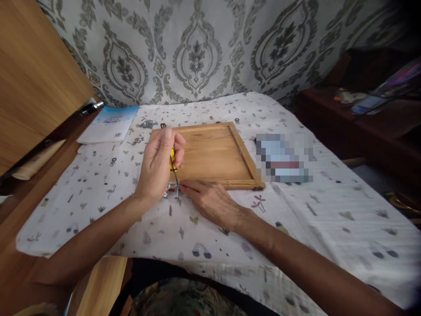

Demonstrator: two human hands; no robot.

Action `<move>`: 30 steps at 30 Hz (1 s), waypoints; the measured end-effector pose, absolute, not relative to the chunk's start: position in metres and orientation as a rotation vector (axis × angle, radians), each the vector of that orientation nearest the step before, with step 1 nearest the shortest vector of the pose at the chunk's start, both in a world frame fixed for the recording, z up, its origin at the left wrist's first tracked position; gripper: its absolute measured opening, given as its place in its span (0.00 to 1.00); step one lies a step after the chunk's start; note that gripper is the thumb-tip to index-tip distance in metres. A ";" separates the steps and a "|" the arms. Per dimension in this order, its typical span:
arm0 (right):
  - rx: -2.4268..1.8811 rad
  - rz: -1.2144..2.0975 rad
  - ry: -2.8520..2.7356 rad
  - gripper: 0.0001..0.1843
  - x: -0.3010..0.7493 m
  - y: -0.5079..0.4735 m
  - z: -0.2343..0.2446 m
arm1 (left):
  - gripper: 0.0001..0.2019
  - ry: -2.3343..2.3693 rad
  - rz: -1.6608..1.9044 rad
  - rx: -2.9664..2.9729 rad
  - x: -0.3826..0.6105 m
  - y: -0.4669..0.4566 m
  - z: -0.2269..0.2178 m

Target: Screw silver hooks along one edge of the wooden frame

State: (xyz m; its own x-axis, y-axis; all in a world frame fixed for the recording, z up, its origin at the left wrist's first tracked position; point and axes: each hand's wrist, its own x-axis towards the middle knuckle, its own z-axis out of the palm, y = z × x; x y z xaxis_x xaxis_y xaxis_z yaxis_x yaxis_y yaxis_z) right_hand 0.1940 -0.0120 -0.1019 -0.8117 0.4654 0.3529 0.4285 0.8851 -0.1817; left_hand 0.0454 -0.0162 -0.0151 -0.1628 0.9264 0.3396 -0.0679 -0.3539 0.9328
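Note:
A shallow wooden panel with a raised rim (210,149) lies flat on the cloth in front of me. My left hand (159,162) is over its near left part, fingers wrapped round a yellow-and-black screwdriver (173,161). The screwdriver's shaft slants down to a small silver metal fitting (176,191) at the panel's near edge. My right hand (213,199) rests at that edge, its fingertips pressed together against the fitting beside the screwdriver's tip. The fingers partly hide the contact, and the tip itself is too small to make out.
A patterned white cloth (131,232) covers the table. A blurred-out phone-like object (281,158) lies right of the panel, and a blue-and-white book (112,124) at the back left. A wooden cabinet (42,66) stands left; a patterned curtain (197,52) hangs behind.

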 end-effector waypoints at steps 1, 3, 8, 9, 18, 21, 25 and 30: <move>-0.658 0.126 -2.668 0.18 0.194 -0.012 -0.102 | 0.23 1.055 1.607 1.315 0.046 -0.016 -0.016; -0.661 0.107 -2.677 0.18 0.194 -0.012 -0.101 | 0.24 1.051 1.595 1.299 0.047 -0.014 -0.016; -0.671 0.079 -2.694 0.18 0.194 -0.012 -0.099 | 0.27 1.052 1.607 1.243 0.049 -0.005 -0.014; -0.671 0.077 -2.694 0.18 0.194 -0.012 -0.099 | 0.27 1.051 1.592 1.242 0.049 -0.005 -0.013; -0.676 0.078 -2.686 0.17 0.194 -0.012 -0.100 | 0.18 1.049 1.655 1.359 0.041 -0.013 -0.016; -0.680 0.069 -2.701 0.17 0.194 -0.012 -0.099 | 0.18 1.016 1.595 1.333 0.042 -0.014 -0.017; -0.671 0.066 -2.708 0.18 0.194 -0.012 -0.098 | 0.22 0.985 1.595 1.265 0.046 -0.008 -0.016; -0.660 0.050 -2.692 0.16 0.194 -0.012 -0.099 | 0.22 0.961 1.495 1.280 0.045 -0.002 -0.014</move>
State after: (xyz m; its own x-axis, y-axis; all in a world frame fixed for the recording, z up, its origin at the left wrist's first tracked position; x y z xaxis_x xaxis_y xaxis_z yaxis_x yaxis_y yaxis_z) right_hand 0.1945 -0.0120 -0.0989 -0.8230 0.4530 0.3428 0.4401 0.8900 -0.1196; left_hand 0.0446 -0.0021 -0.0137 -0.0411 0.9611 0.2732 -0.1505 -0.2763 0.9492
